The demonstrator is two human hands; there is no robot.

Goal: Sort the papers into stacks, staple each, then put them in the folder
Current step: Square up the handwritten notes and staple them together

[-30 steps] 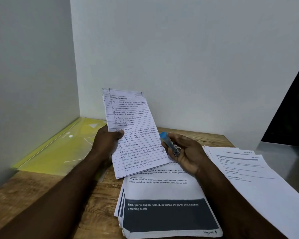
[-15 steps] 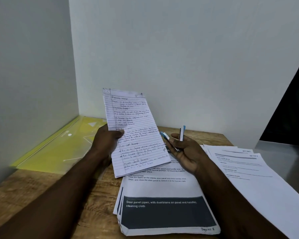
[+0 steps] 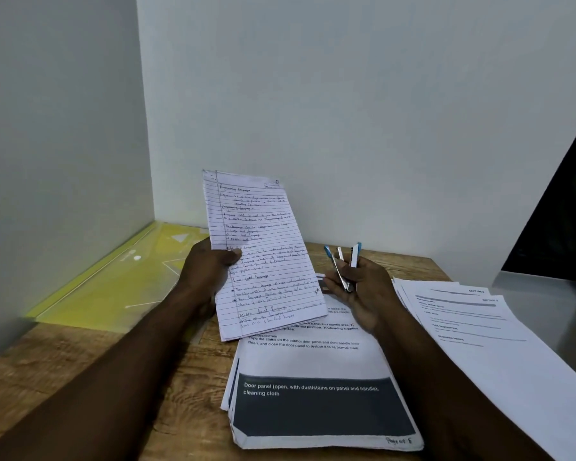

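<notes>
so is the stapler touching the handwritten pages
Apart. The head view shows bare table between the stapler in the right hand and the handwritten pages in the left hand.

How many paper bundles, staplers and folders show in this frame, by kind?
paper bundles: 3 (handwritten sheets in left hand, printed stack, fanned sheets)
stapler: 1, in right hand
yellow folder: 1
total: 5

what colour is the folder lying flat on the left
Translucent yellow. The folder shows best in the head view, the only one here.
</notes>
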